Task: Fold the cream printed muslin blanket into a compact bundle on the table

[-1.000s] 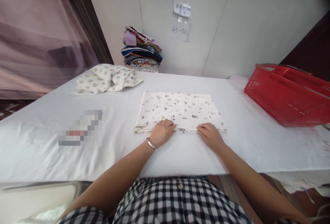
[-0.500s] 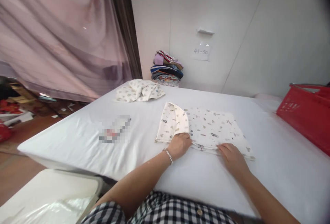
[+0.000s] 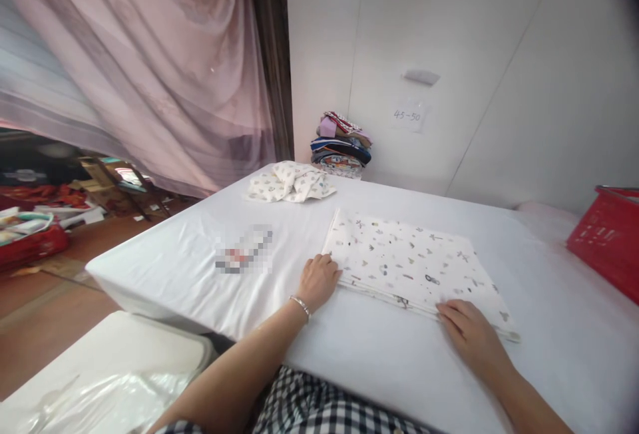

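A folded white cloth with small printed figures (image 3: 409, 264) lies flat on the white-covered table (image 3: 210, 254). My left hand (image 3: 317, 279), with a bracelet on the wrist, rests at the cloth's near left corner, fingers curled against its edge. My right hand (image 3: 468, 335) lies on the near right edge of the cloth, fingers stretched forward and flat.
A crumpled printed cloth (image 3: 290, 182) lies at the far left of the table, with a stack of folded fabrics (image 3: 342, 146) behind it against the wall. A red basket (image 3: 608, 237) stands at the right edge. A pink curtain (image 3: 150, 68) hangs on the left.
The cloth's left flap, lifted half a second ago, now lies flat. My left hand has slid to the left corner, my right hand toward the right; the view has turned left.
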The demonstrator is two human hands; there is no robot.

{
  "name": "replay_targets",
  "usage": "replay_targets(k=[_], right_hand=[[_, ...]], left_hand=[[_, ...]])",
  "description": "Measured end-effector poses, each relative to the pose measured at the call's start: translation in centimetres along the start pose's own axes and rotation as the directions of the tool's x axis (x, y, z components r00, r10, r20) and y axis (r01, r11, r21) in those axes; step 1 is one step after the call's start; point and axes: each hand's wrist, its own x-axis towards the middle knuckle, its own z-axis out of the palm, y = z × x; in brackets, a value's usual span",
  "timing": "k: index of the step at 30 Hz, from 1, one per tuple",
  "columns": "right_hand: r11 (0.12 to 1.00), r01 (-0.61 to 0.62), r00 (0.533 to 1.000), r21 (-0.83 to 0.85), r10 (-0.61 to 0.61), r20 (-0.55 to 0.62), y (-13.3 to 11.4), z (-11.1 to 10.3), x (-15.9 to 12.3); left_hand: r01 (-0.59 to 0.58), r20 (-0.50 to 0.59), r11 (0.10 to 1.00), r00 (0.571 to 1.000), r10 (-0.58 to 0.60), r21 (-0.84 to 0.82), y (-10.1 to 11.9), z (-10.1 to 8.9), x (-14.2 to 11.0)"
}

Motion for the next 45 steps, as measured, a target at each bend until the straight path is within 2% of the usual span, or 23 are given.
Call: replay_targets(k=[4,7,9,11,13,14,17,19,23,25,27,29,32,34,35,37,39,42,45], right_hand=[[1.0,-0.027,0.997,-0.007,0.027,0.075,-0.6,-1.0,0.7],[0.997,-0.083,0.99,0.0,0.082,0.115,-1.5,-1.4,2.1],[0.994,-0.113,0.989,0.001,0.113,0.093,-1.9,-1.0,3.4],[0.995,-0.095,0.991,-0.022,0.097,0.094,-2.1,0.0,4.5],[0.996,-0.044,0.984,-0.072,0.055,0.167,-2.1,1.2,5.3],[0.995,-0.025,0.974,-0.099,0.046,0.22,-2.1,1.8,5.5],[0.988,-0.054,0.929,-0.145,0.103,0.355,-2.4,2.7,5.4],[0.982,-0.125,0.888,-0.144,0.176,0.426,-2.8,2.5,5.2],[0.954,-0.295,0.773,-0.056,0.273,0.573,-3.2,1.1,6.0],[0.933,-0.361,0.737,-0.012,0.293,0.609,-3.1,0.6,7.3],[0.924,-0.382,0.737,-0.009,0.311,0.6,-2.7,0.6,9.3],[0.932,-0.359,0.76,-0.044,0.319,0.567,-2.1,1.2,11.7],[0.945,-0.301,0.808,-0.132,0.326,0.492,-0.2,2.5,15.3],[0.929,-0.304,0.816,-0.21,0.368,0.445,2.1,3.1,16.8],[0.907,-0.334,0.803,-0.255,0.416,0.427,3.4,3.2,17.1],[0.841,-0.427,0.748,-0.332,0.535,0.393,6.1,3.3,17.0],[0.787,-0.497,0.705,-0.365,0.611,0.359,8.4,3.2,16.3],[0.789,-0.513,0.72,-0.338,0.609,0.332,10.0,3.5,15.2],[0.809,-0.535,0.749,-0.244,0.588,0.307,10.0,4.0,15.0]], left_hand=[[0.074,-0.009,0.997,0.997,-0.074,0.005,-1.1,-0.7,-0.3],[0.086,-0.028,0.996,0.996,-0.085,0.018,-0.2,-1.2,0.9],[0.029,-0.06,1.0,0.998,-0.029,0.003,1.0,-1.3,2.3],[-0.095,-0.096,0.995,0.991,0.093,-0.02,2.0,-0.8,3.8],[-0.162,-0.07,0.986,0.985,0.159,-0.036,2.3,0.2,5.1],[-0.146,-0.02,0.988,0.989,0.145,-0.046,2.2,0.9,5.4],[0.022,0.178,0.997,0.984,-0.008,-0.075,1.0,2.8,5.8],[0.084,0.25,0.993,0.966,-0.061,-0.08,0.1,3.4,5.6],[0.126,0.344,0.987,0.935,-0.085,-0.101,-0.6,3.0,6.3],[0.167,0.389,0.979,0.915,-0.109,-0.12,-0.4,2.3,7.4],[0.183,0.385,0.976,0.915,-0.124,-0.12,0.1,1.8,9.1],[0.147,0.328,0.984,0.938,-0.107,-0.098,0.6,1.7,11.0],[0.07,0.247,0.997,0.967,-0.059,-0.034,0.6,2.7,13.8],[0.099,0.244,0.995,0.965,-0.098,0.007,0.0,3.9,14.9],[0.131,0.256,0.991,0.958,-0.13,0.015,-0.6,4.4,15.3],[0.181,0.276,0.983,0.945,-0.175,0.005,-1.6,5.4,15.6],[0.189,0.279,0.982,0.944,-0.178,-0.013,-2.3,6.0,15.5],[0.189,0.277,0.982,0.944,-0.179,-0.012,-2.6,6.2,15.3],[0.196,0.284,0.981,0.94,-0.188,0.002,-2.2,5.9,15.3]])
